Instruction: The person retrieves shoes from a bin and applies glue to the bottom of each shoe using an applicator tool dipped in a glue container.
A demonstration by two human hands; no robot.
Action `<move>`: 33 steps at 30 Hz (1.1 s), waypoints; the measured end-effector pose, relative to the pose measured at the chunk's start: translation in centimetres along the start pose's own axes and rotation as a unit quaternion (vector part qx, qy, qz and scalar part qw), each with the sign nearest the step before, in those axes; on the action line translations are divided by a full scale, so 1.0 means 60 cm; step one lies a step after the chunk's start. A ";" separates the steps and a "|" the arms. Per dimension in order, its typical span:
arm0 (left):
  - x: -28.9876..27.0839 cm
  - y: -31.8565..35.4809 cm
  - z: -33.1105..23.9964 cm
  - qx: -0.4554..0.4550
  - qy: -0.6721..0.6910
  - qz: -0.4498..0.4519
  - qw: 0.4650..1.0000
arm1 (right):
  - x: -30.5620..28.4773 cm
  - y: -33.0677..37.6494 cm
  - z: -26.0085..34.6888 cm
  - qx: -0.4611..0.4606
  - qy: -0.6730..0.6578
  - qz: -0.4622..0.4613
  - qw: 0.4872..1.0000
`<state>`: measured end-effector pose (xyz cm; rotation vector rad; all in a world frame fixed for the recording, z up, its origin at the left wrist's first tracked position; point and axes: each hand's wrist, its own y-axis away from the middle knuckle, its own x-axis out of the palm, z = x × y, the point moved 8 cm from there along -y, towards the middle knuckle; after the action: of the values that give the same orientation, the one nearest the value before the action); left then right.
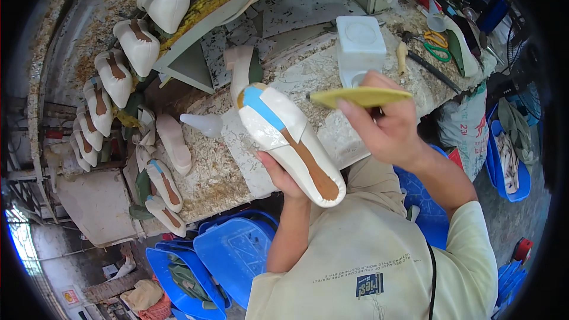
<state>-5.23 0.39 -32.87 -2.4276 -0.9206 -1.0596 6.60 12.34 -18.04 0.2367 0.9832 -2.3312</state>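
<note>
Head view: left hand [281,175] holds white shoe [294,147] from below, visible fingers bent against its side, the rest hidden. Shoe is over the near part of the workbench [222,178], heel end toward the body, underside up, probably so the brown and blue strips face the right hand [385,130]. Right-hand fingers are closed in a pinch on a flat yellow tool [358,98]; its dark tip points at the shoe, near but apart in the picture.

Edges/room: heel end reaches past the bench edge, over the lap, so likely little to bump there. Toe end is tighter: pale nozzle [203,123] just left. White container [360,44] sits beyond the tool, probably limiting reach away from the body; the gap between tip and shoe looks open.
</note>
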 end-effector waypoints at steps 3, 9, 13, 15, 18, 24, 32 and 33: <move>0.019 -0.009 0.007 -0.002 0.089 -0.003 0.996 | 0.041 0.030 0.037 -0.006 -0.107 0.140 0.984; -0.019 -0.009 0.020 -0.010 0.052 -0.008 0.999 | -0.062 0.038 -0.159 0.120 -0.034 -0.038 0.992; -0.042 -0.010 -0.004 0.149 -0.174 -0.067 0.971 | -0.075 0.082 -0.263 0.196 -0.026 -0.023 0.980; -0.048 -0.002 0.008 0.113 -0.220 -0.062 0.967 | -0.074 0.107 -0.305 0.225 -0.018 -0.024 0.974; -0.011 -0.001 0.014 0.114 -0.360 -0.033 0.925 | -0.072 0.115 -0.327 0.241 -0.010 -0.011 0.970; -0.023 0.019 0.033 0.069 -0.354 0.000 0.933 | -0.078 0.120 -0.367 0.289 -0.096 -0.057 0.951; 0.011 0.043 0.013 0.191 -0.648 0.011 0.738 | -0.051 0.118 -0.365 0.366 -0.177 -0.023 0.913; 0.033 0.046 0.011 0.247 -0.676 0.035 0.693 | -0.055 0.114 -0.359 0.366 -0.181 -0.021 0.913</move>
<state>-1.98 -0.42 -31.95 -2.3752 -1.1680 1.1825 11.94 25.13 -36.19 0.0623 -0.0928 -2.5604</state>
